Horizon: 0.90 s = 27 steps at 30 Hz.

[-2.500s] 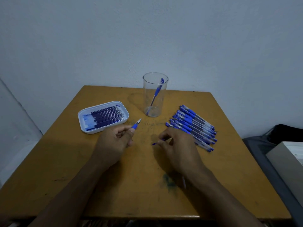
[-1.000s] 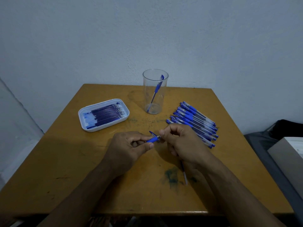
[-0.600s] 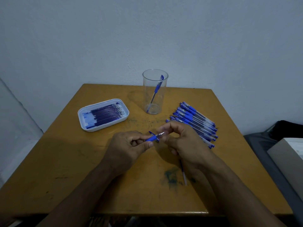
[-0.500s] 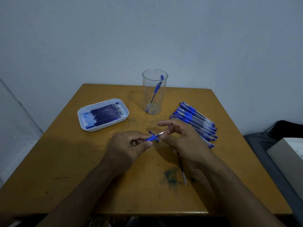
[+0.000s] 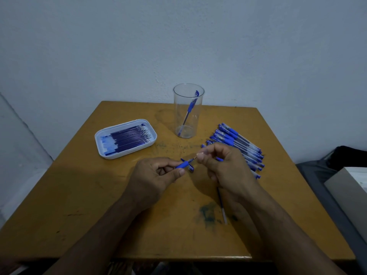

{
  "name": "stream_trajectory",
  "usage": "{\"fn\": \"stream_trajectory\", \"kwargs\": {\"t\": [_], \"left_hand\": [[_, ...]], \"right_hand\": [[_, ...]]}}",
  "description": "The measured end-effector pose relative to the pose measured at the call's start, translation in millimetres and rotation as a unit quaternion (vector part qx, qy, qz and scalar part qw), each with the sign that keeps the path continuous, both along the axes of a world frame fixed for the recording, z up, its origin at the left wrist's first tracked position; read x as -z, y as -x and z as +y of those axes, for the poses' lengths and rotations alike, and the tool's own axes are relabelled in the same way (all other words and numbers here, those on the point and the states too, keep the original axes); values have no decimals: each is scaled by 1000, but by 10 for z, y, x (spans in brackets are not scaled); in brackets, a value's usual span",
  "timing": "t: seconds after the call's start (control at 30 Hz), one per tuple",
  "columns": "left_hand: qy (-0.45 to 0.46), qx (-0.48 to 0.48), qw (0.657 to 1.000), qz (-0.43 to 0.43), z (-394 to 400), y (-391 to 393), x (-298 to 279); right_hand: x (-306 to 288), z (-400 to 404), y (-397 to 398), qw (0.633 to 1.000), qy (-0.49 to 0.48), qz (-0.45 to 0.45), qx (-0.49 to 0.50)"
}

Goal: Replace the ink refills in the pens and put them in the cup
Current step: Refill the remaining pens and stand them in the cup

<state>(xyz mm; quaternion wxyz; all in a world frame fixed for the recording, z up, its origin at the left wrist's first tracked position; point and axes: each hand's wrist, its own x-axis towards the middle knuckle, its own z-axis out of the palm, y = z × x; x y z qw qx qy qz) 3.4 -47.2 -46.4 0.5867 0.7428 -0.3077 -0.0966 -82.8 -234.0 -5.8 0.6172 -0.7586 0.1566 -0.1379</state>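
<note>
Refill swap in hand: left hand (image 5: pixel 156 175) grips blue pen (image 5: pixel 183 164) at table center, right hand (image 5: pixel 222 165) pinches its tip w/ thumb + forefinger. Next, prob: pull old refill, take new one from tray (image 5: pixel 103 135) far left; cup (image 5: pixel 188 111) far center.

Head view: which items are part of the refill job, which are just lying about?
Job:
pen, held by left hand; right hand pinches its tip
cup with one pen inside
pen pile
tray of refills
loose refill on table

Lying about:
dark bag
grey box
</note>
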Motion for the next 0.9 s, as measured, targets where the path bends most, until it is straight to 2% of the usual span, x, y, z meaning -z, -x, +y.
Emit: {"fn": "stream_trajectory", "kwargs": {"t": [0.07, 0.13, 0.23, 0.3, 0.37, 0.47, 0.8, 0.83, 0.9], "left_hand": [[6, -20, 1000, 5, 8, -21, -12], [19, -54, 998, 9, 5, -42, -17], [34, -87, 995, 23, -8, -65, -1], [29, -85, 996, 28, -15, -65, 13], [27, -77, 996, 31, -20, -55, 21], [19, -67, 997, 22, -20, -51, 32], [20, -59, 998, 0, -1, -30, 20], [24, -59, 998, 0, -3, -21, 17], [33, -55, 998, 0, -10, 5, 0]], "right_hand": [[-4, -10, -9, 997, 31, -29, 59], [8, 3, -10, 984, 158, -20, 80], [32, 117, 4, 928, 368, 63, -8], [89, 186, 7, 886, 448, 105, -56], [127, 237, 4, 863, 483, 124, -78], [153, 279, -16, 853, 495, 140, -90], [109, 255, -37, 859, 474, 174, -87], [100, 252, -33, 870, 464, 148, -73], [71, 266, -19, 929, 366, 58, -9]]}}
